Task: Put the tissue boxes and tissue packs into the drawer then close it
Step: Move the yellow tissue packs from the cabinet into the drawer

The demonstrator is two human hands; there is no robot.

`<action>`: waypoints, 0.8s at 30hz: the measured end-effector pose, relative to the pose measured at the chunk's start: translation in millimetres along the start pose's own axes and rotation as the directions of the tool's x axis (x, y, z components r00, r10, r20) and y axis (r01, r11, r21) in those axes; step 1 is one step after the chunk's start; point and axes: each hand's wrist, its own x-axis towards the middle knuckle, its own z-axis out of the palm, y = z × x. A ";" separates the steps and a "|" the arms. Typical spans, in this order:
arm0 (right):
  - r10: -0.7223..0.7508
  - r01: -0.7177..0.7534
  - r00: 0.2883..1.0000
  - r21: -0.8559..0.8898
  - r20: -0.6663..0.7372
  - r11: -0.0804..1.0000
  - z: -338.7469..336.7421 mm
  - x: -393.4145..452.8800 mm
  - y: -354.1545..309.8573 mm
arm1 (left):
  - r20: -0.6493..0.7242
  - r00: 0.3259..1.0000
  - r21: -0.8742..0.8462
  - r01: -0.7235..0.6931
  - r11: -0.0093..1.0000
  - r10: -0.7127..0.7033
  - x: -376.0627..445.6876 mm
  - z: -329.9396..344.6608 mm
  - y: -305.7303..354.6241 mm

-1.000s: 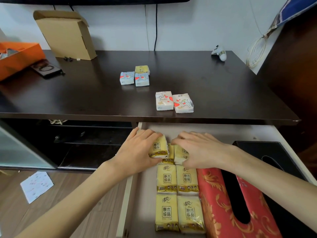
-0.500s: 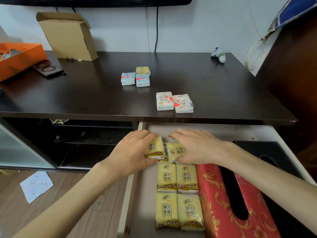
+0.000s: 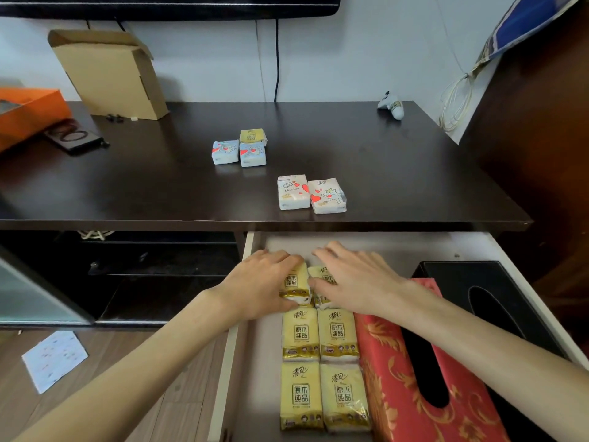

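— Which step is this?

— Packing the drawer. The left hand holds one yellow pack between thumb and fingers, and the right hand lies flat over a second yellow pack, pressing it more than pinching it. Both packs sit at the far end of a double row, just behind four yellow packs already laid flat.

— And the boxes?

— The red tissue box touches the row on its right, and a black tissue box lies beyond that against the drawer's right wall.

— What's left?

— Five packs are on the tabletop: two white ones near the front edge, and two blue ones with a small yellow one further back. I'd judge the next move is to let go, lift both hands out and reach up for the white pair.

— Any room?

— A bare strip runs along the drawer's left wall, and there is open floor behind the hands, under the tabletop's overhang. Hands rising from there must clear that front edge. The drawer stays open till the top holds no packs.
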 end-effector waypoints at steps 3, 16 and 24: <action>-0.043 0.025 0.990 0.131 0.133 0.991 -10.4 -1.9 18.6 | 0.077 0.997 -0.003 0.008 1.000 -0.008 6.9 1.6 -2.6; -0.024 -0.004 0.987 0.172 0.158 0.985 -19.4 2.4 27.0 | 0.174 0.984 -0.120 -0.003 0.993 0.024 25.0 0.7 -0.8; 0.007 -0.062 0.974 0.238 0.225 0.969 -29.7 -1.2 20.5 | 0.190 0.981 -0.148 -0.017 0.989 0.045 22.2 -7.6 -0.5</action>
